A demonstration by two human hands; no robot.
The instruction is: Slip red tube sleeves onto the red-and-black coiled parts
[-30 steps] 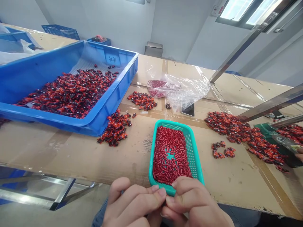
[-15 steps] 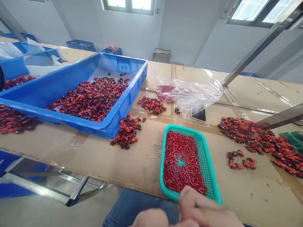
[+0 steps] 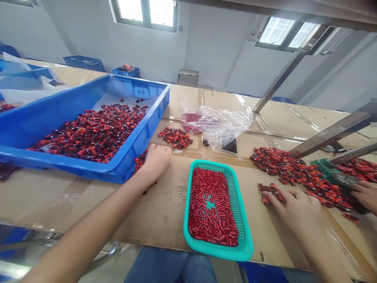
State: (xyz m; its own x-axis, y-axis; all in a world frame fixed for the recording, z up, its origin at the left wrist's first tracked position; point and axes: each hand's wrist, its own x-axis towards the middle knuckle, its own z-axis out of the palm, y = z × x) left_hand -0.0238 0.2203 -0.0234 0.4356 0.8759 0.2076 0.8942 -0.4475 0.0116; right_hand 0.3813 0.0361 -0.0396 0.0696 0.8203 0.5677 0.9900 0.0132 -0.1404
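Observation:
My left hand [image 3: 159, 159] rests beside the blue tray's front right corner, over a small pile of red-and-black parts [image 3: 140, 162]. Its fingers curl down, and their tips are hidden, so whatever they hold is out of sight. On the right, my right hand [image 3: 300, 208] reaches to a small cluster of red-and-black parts [image 3: 269, 193], touching it with thumb and fingers spread apart. Between my hands lies a green basket [image 3: 246, 239] of short dark-red tubes [image 3: 209, 192]. The large blue tray [image 3: 118, 167] holds many of the red-and-black parts [image 3: 94, 133].
A long heap of similar parts [image 3: 282, 165] runs along the right, where another person's hand [image 3: 366, 194] reaches in. Behind the basket are a phone [image 3: 229, 145], a clear plastic bag [image 3: 232, 122] and a small pile [image 3: 175, 137]. Metal posts [image 3: 332, 131] slant across the right.
My hands have gone from close together in front of the basket to far apart, left to the tray-side pile, right to the small cluster. The view has shifted; another person's hand now shows.

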